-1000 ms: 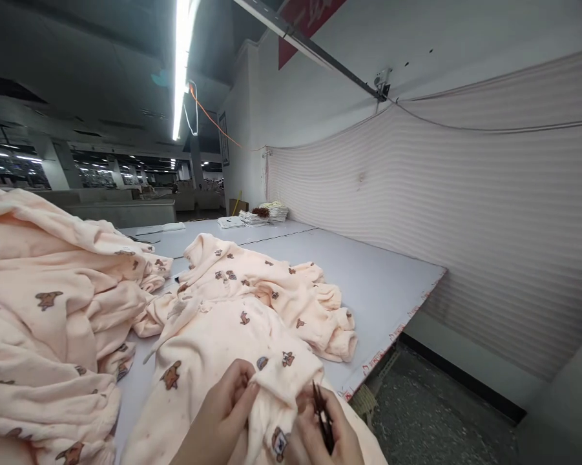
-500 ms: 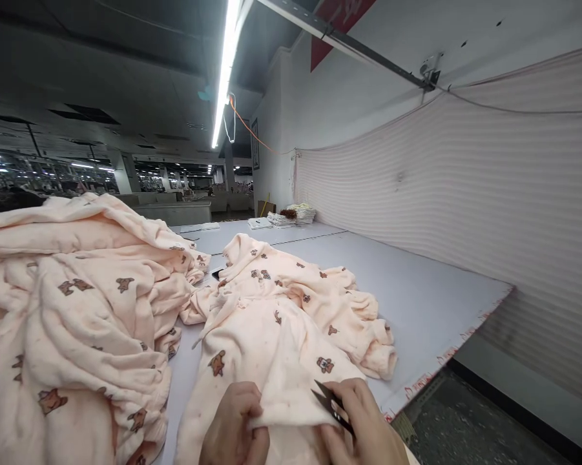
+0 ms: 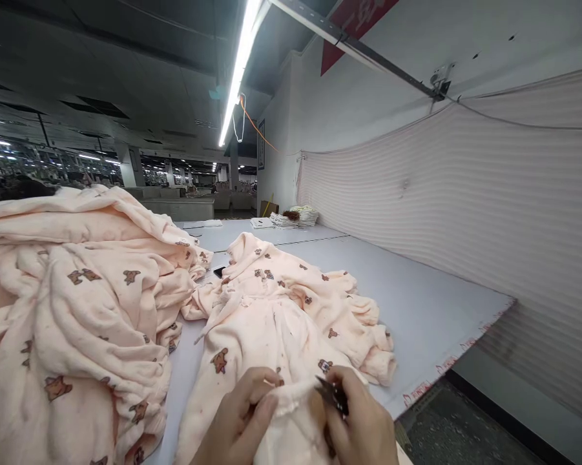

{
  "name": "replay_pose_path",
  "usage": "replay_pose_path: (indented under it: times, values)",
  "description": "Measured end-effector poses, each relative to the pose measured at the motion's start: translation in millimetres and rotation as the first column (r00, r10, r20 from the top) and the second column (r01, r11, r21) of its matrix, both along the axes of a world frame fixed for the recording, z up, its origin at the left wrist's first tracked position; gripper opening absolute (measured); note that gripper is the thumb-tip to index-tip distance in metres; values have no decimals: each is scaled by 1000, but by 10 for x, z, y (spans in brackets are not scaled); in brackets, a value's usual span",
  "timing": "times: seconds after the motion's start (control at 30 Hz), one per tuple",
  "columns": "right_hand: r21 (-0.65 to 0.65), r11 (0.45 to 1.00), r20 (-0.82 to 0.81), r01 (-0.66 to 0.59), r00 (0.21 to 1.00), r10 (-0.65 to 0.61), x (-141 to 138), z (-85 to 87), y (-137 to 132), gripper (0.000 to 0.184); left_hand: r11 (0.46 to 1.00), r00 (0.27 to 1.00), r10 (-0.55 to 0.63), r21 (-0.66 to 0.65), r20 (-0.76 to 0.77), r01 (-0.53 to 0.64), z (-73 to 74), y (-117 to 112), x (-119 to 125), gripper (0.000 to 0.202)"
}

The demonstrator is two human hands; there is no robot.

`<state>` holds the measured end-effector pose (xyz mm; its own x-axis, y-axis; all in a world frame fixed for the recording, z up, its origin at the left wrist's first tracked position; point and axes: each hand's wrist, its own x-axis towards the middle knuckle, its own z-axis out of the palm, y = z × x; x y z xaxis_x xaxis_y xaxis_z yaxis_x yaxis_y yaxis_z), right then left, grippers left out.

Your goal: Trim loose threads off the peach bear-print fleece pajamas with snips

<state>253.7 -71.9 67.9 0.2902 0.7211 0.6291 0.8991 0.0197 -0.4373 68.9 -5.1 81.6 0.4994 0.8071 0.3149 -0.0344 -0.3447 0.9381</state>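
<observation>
A peach fleece garment [image 3: 271,323] printed with small brown bears lies on the grey table [image 3: 416,303] in front of me. My left hand [image 3: 242,420] pinches a fold of its near edge between thumb and fingers. My right hand [image 3: 363,426] is closed round a small dark thread snipper [image 3: 333,394], whose tip rests at the same fold of fleece. Both hands sit close together at the bottom of the view.
A tall heap of the same peach bear-print garments [image 3: 72,303] fills the left side. A dark small object [image 3: 218,272] lies between heap and garment. Folded white stacks [image 3: 291,218] sit at the table's far end. A striped fabric wall [image 3: 465,206] runs along the right; the floor drops off beyond the table's right edge.
The view has shifted slightly. My hands have bunched the garment's edge up tighter, and the snipper's tip has come in against the fold held by my left hand.
</observation>
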Motion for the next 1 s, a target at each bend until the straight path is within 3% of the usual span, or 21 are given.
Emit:
replay_pose_path:
  times: [0.03,0.1,0.17,0.27,0.33,0.43,0.57,0.73,0.9,1.0]
  values:
    - [-22,999,-15,34,999,-35,27,59,19,8,987,999,-37,-153,26,41,28,12,16,25]
    - [-98,995,-26,19,999,-22,62,169,41,5,938,994,-40,-339,101,72,67,28,61,36]
    - [-150,979,-52,-139,990,133,71,238,29,7,901,986,-29,-424,162,96,85,30,105,38]
    - [-82,931,-54,-357,934,353,55,238,-30,22,867,974,-22,-481,227,132,94,8,151,34]
    - [-27,930,61,-366,928,367,43,206,-62,26,866,971,-24,-481,236,138,107,-15,166,32]
    - [-1,956,234,-292,930,284,41,185,-77,22,877,974,-46,-458,220,145,148,-41,176,31]
    - [32,973,285,-229,935,210,36,181,-91,23,889,982,-74,-434,175,144,190,-39,190,30]
    - [103,983,454,-150,887,88,-43,99,-137,22,913,988,-112,-381,104,143,160,21,226,32]
    - [80,982,260,-171,955,146,-50,65,-142,22,901,980,-174,-387,91,196,155,11,283,33]
    - [74,981,18,-177,984,176,77,74,-165,23,964,994,-94,-256,-62,75,196,37,205,31]
